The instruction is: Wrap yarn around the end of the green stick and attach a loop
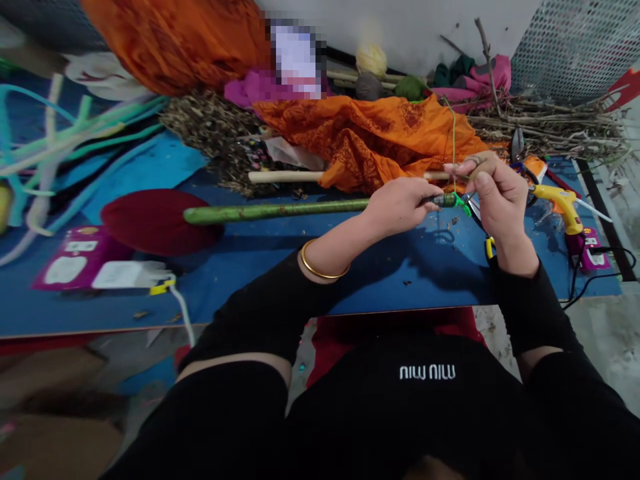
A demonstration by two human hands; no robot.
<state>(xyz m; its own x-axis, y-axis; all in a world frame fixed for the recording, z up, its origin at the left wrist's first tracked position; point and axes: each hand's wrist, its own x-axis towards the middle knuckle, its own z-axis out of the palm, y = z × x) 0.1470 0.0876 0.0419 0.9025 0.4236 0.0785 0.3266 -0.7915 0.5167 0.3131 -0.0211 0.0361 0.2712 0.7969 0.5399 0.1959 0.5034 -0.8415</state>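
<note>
A green-wrapped stick point(280, 211) lies level across the view, with a dark red oval piece point(150, 221) at its left end. My left hand point(400, 203) is closed around the stick near its right end. Bright green yarn point(463, 205) is looped at that tip, and a strand of it rises toward the back. Just right of the tip, my right hand point(493, 190) is closed in a pinch where the strand passes its fingertips. Scissors point(490, 248) with a yellow handle lie below the right hand, partly hidden by it.
A yellow glue gun point(563, 200) with a cord stands at the right. Orange patterned cloth point(370, 133), a pale wooden rod point(285, 177) and dry twigs point(550, 127) lie behind. Coloured foam-like strips point(80, 147) and a purple packet point(80, 259) are at the left of the blue table point(280, 287).
</note>
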